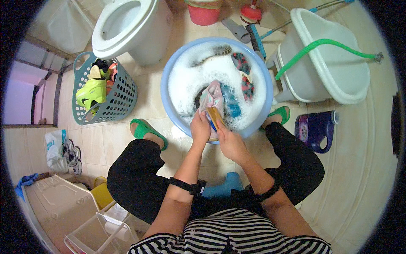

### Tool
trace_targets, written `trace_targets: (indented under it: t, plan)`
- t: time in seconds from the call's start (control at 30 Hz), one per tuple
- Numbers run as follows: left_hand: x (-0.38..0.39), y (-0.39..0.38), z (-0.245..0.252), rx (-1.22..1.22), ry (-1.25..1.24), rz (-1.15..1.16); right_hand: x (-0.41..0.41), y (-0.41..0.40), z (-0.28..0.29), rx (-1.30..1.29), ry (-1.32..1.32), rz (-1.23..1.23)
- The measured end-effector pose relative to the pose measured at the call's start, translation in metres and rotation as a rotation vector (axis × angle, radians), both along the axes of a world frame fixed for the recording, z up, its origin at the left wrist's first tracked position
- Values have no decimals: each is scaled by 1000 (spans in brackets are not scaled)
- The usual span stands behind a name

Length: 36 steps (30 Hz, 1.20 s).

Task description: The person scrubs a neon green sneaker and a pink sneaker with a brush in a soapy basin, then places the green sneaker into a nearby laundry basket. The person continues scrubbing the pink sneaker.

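Note:
Before me a round blue basin (164, 95) is full of white suds. My left hand (200, 125) grips a pink shoe (212, 95) over the basin's near side, its toe pointing away from me. In my right hand (230, 141) is a scrubbing brush (216, 118) with a yellowish back and blue bristles, pressed against the shoe near its opening. Red-and-black patterned shoes (241, 63) float at the basin's right. A patterned sole (222, 50) shows through the foam at the far side. Something teal (233, 104) lies half sunk beside the pink shoe.
A perforated laundry basket (127, 95) of shoes stands left, below a toilet (139, 38). To the right are a white tub (342, 73) with a green hose (304, 52) and a purple detergent jug (314, 131). A red bucket (204, 14) and a floor squeegee (257, 41) sit behind.

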State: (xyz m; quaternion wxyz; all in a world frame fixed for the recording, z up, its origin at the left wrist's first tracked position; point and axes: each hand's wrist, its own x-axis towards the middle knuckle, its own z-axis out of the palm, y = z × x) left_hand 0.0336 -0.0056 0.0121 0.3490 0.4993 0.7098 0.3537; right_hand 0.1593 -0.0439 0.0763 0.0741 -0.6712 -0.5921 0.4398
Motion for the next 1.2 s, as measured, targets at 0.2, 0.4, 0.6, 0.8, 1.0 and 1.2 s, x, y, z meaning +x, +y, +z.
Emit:
trace_targets:
  t: [0.2, 0.4, 0.6, 0.8, 1.0, 1.2]
  plan:
    - [15, -11, 3, -23, -46, -199, 24, 53, -66, 186, -125, -139]
    - [-9, 1, -14, 90, -210, -78, 71, 59, -64, 12, 471, -667]
    - [-15, -1, -17, -1, -500, -148, 95, 81, -50, 270, 428, -628]
    - [-22, 6, -2, -155, -630, -269, 116, 110, -72, 344, 321, -451]
    - [-49, 25, 12, -363, -638, -393, 116, 88, -88, -48, 345, -539]
    - [-59, 24, 23, -398, -601, -561, 110, 83, -94, 435, -74, -207]
